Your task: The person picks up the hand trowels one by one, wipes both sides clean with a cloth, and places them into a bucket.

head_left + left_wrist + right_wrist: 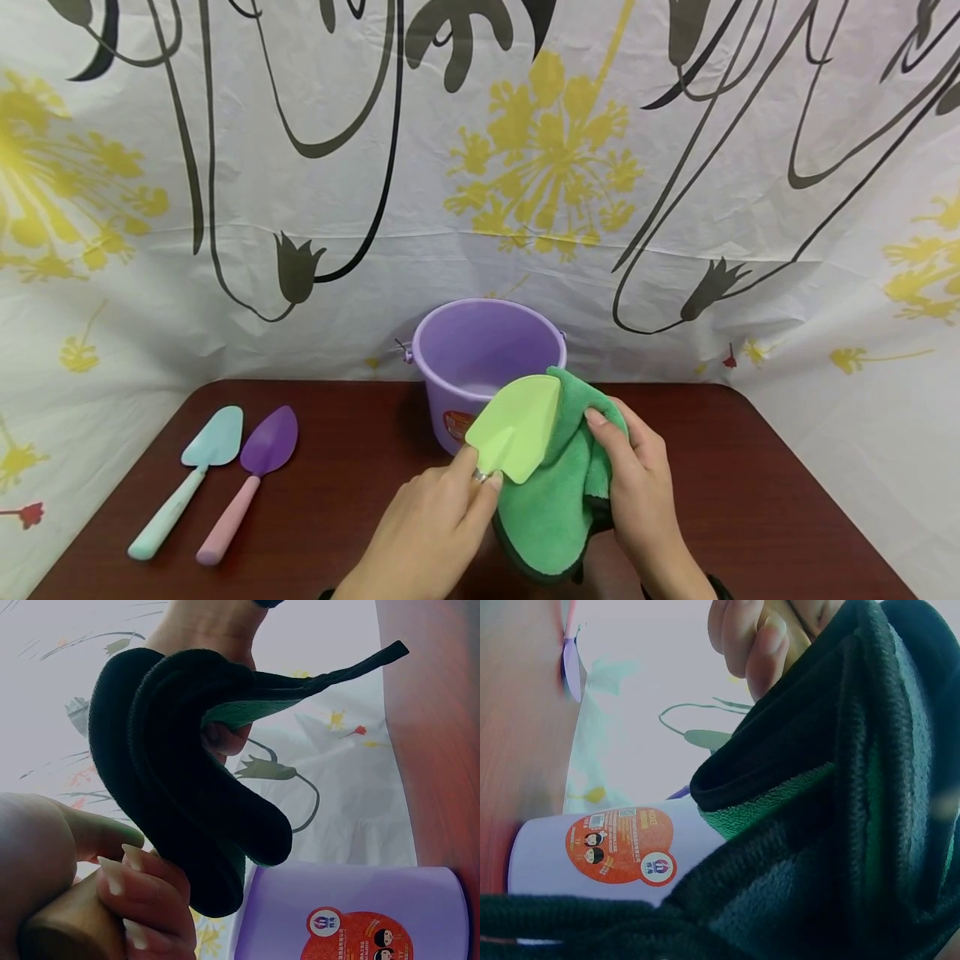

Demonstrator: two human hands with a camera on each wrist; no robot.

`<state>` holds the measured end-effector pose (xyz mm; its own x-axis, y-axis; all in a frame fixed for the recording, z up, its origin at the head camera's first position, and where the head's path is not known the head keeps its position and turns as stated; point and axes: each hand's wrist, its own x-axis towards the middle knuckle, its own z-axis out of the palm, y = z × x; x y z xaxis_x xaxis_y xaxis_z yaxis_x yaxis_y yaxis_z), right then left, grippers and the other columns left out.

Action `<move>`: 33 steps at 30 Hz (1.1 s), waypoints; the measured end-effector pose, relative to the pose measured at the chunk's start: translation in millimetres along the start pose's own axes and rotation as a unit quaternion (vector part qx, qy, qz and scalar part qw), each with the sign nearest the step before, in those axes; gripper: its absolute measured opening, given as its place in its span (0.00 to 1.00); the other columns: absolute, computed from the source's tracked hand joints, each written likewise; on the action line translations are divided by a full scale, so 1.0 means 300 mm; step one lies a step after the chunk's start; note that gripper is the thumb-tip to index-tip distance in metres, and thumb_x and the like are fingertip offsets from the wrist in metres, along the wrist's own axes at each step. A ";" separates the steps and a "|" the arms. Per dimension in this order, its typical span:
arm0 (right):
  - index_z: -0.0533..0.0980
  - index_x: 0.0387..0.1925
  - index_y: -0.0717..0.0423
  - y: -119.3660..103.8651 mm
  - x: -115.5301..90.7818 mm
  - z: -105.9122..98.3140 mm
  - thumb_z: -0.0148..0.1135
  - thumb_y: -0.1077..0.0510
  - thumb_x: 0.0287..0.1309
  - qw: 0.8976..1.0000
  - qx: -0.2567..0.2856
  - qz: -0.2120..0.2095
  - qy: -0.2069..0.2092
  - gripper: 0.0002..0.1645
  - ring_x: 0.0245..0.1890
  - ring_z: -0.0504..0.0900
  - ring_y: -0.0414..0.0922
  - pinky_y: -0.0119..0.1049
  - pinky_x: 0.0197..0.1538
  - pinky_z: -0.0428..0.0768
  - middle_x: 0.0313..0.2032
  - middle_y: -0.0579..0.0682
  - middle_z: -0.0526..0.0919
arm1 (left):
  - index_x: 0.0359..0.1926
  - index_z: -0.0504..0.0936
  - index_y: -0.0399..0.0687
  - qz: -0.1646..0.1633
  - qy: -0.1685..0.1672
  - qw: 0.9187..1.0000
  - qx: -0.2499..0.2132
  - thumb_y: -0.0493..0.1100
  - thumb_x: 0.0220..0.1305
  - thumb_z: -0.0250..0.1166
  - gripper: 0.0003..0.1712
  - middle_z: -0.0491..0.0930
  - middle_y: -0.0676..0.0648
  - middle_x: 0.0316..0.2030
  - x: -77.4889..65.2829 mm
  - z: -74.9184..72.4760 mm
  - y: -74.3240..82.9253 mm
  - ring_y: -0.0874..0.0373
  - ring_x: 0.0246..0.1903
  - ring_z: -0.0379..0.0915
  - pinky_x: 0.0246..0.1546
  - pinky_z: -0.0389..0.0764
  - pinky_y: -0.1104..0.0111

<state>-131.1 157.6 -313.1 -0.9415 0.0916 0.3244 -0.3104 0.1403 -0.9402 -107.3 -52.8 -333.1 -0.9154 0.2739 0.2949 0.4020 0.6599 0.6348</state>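
My left hand grips a light green toy trowel by its handle, with the blade tilted up. In the left wrist view the fingers curl round the rounded end of that handle. A green towel with a dark border hangs folded from my right hand, whose thumb and fingers pinch it. The towel lies against the right edge and back of the blade. Both hands are in front of a purple bucket, above the table. In the right wrist view, the towel hides most of the trowel.
Two more toy trowels lie side by side at the table's left: one light blue with a pale green handle, one purple with a pink handle. The dark red table backs onto a patterned white curtain.
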 end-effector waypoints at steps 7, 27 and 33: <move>0.80 0.54 0.55 0.002 -0.002 0.002 0.48 0.53 0.78 1.000 -0.002 0.005 -0.001 0.17 0.37 0.84 0.42 0.34 0.42 0.84 0.41 0.52 0.85 | 0.29 0.67 0.54 0.004 0.006 1.000 0.003 0.53 0.76 0.54 0.17 0.55 0.62 0.15 -0.002 0.002 -0.001 0.70 0.17 0.51 0.18 0.60 0.74; 0.81 0.52 0.51 0.003 -0.001 0.009 0.50 0.53 0.77 0.999 -0.032 0.001 0.013 0.16 0.38 0.84 0.42 0.33 0.42 0.83 0.41 0.51 0.85 | 0.29 0.67 0.54 0.009 0.002 1.000 0.008 0.53 0.77 0.53 0.17 0.57 0.62 0.15 0.000 0.003 -0.006 0.70 0.16 0.52 0.18 0.61 0.73; 0.81 0.53 0.52 0.004 0.001 0.007 0.49 0.54 0.77 1.000 -0.029 -0.007 0.011 0.16 0.39 0.85 0.42 0.33 0.43 0.83 0.42 0.51 0.85 | 0.29 0.67 0.54 0.005 -0.002 1.000 0.008 0.53 0.77 0.53 0.17 0.57 0.61 0.15 0.003 0.002 -0.001 0.69 0.16 0.53 0.17 0.61 0.73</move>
<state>-132.0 155.6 -314.4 -0.9339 0.1110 0.3400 -0.3145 0.1976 -0.9285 -108.2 -52.2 -333.5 -0.9112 0.2840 0.2986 0.4114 0.6681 0.6200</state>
